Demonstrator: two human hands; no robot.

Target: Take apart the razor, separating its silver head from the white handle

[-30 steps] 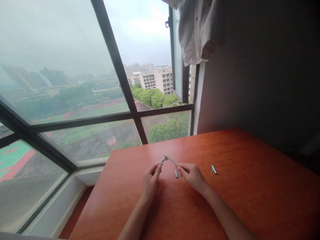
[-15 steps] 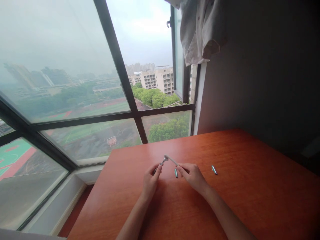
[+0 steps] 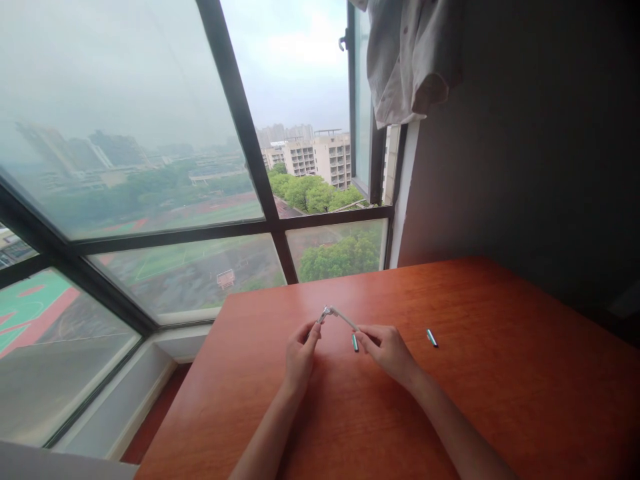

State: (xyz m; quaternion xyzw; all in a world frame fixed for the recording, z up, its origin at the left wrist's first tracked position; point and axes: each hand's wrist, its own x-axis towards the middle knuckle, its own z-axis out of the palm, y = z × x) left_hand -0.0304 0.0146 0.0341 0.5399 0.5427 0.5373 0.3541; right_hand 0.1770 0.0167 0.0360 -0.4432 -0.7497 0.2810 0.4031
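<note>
In the head view my left hand (image 3: 299,353) is closed round the handle of a small silver razor (image 3: 324,313), its head pointing up and away from me. My right hand (image 3: 385,350) pinches a thin pale stick like a toothbrush (image 3: 345,318). The stick's far end touches or nearly touches the razor's head; bristles are too small to make out. Just left of my right fingers lies a razor cartridge (image 3: 355,343) with a green strip. A second razor cartridge (image 3: 432,338) rests farther right on the table.
The reddish-brown wooden table (image 3: 480,393) fills the lower view. Beyond its far and left edges stand framed windows (image 3: 330,217), with one pane open. A grey garment (image 3: 405,67) hangs at the upper right, before a dark wall (image 3: 525,147).
The razor's head and the stick's tip have shifted slightly left in the view. Both hands keep their holds, and the camera view has turned a little.
</note>
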